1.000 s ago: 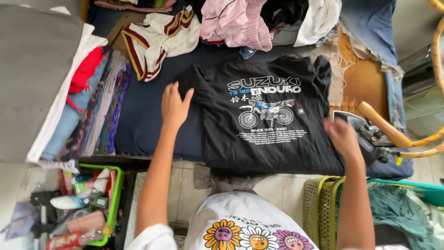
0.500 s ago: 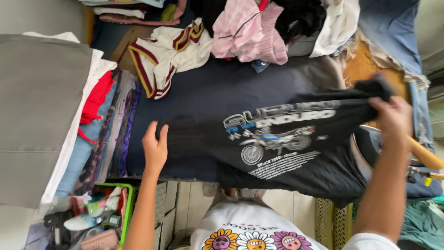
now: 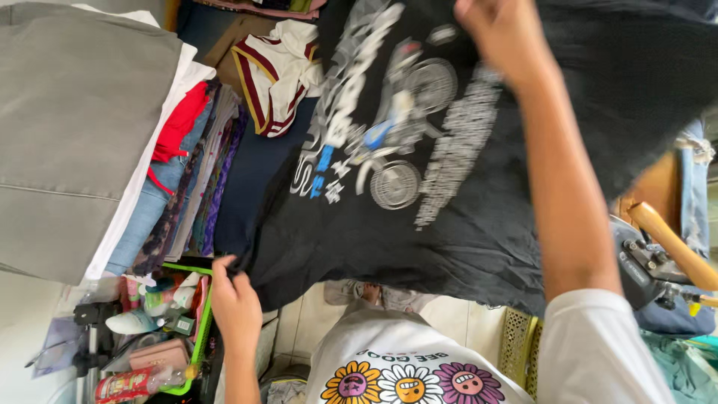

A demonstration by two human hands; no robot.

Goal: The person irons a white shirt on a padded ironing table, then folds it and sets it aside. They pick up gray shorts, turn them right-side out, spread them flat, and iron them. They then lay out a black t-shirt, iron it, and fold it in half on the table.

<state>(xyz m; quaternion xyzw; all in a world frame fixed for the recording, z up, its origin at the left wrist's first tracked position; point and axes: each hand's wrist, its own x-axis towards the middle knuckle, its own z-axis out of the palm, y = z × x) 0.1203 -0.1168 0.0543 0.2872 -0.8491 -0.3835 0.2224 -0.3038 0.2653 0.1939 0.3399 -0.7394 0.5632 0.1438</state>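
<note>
Black T-shirt (image 3: pixel 479 217) with white-and-blue motorcycle print (cream jersey (image 3: pixel 278 71) striped maroon and yellow).

Black T-shirt (image 3: pixel 464 217) (lifted) between hands

- black printed t-shirt (image 3: pixel 479 172) was flat on the bed, now lifted, spread close to camera
- right hand (image 3: pixel 502 37) raised high, gripping far part, probably the shoulder
- left hand (image 3: pixel 235 303) moved to near-left hem, pinching it
</note>
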